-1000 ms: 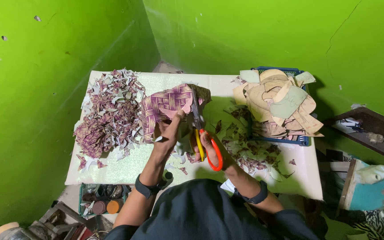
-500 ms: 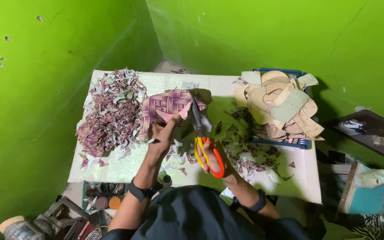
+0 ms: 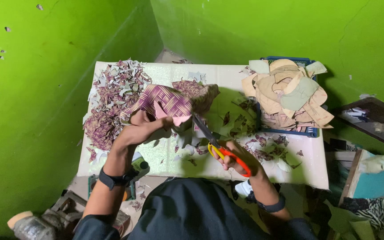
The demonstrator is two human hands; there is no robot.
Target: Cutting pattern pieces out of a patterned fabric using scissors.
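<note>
- Since the earlier frames the woven purple-and-tan sheet point(image 3: 170, 101) has turned in the left hand point(image 3: 139, 129), and the scissors point(image 3: 213, 141) have drawn back toward the person, blades now angled up at the sheet's lower edge.
- The step in hand looks like trimming a shape out of the sheet; the blades meet its near edge, just right of the left hand.
- The left hand is closed on the sheet's lower corner, fingers curled beneath and thumb on top, holding it lifted above the white table point(image 3: 263, 166).
- The right hand point(image 3: 235, 161) is wrapped through the orange-and-yellow handles; the handles sit close together, so the blades seem nearly closed.
- The next cut probably calls for opening the blades again and feeding the sheet into them along its outline.
- Purple scraps point(image 3: 112, 100) are heaped at the left; tan cut pieces point(image 3: 287, 93) fill a blue tray point(image 3: 307, 131) on the right.
</note>
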